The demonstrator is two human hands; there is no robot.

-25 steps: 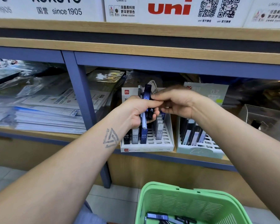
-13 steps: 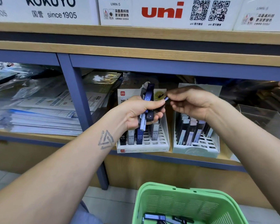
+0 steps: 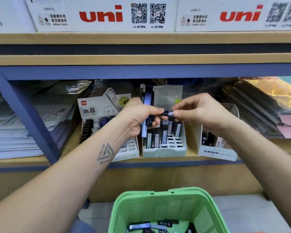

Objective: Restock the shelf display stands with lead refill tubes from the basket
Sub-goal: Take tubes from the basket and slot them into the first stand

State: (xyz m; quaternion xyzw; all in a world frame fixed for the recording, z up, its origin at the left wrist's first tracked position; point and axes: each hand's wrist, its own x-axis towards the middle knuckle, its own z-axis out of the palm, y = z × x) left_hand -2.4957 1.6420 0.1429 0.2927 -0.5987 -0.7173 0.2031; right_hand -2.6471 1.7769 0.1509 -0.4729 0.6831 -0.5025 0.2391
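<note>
Since the earlier frames my view has swung right along the shelf (image 3: 141, 163): the white stand (image 3: 124, 150) now sits left of centre and the pale green stand (image 3: 164, 151) lies straight under my hands, with a MONO stand (image 3: 217, 153) just beside it on the right. The green basket (image 3: 207, 214) is below and well apart, a few tubes lying in its bottom.

My left hand (image 3: 139, 117) has its fingers curled round a small bunch of lead refill tubes (image 3: 147, 105), standing roughly upright, one end poking above the fist and one below. My right hand (image 3: 196, 112) pinches a single dark tube (image 3: 166, 113) at its right end between thumb and fingertips; its long axis runs left to right, its other end at my left thumb.

I judge the move turns on this: the tube lies level, the green stand's slots take tubes upright, so my right hand, nearer that stand, must tip it end-down.
</note>
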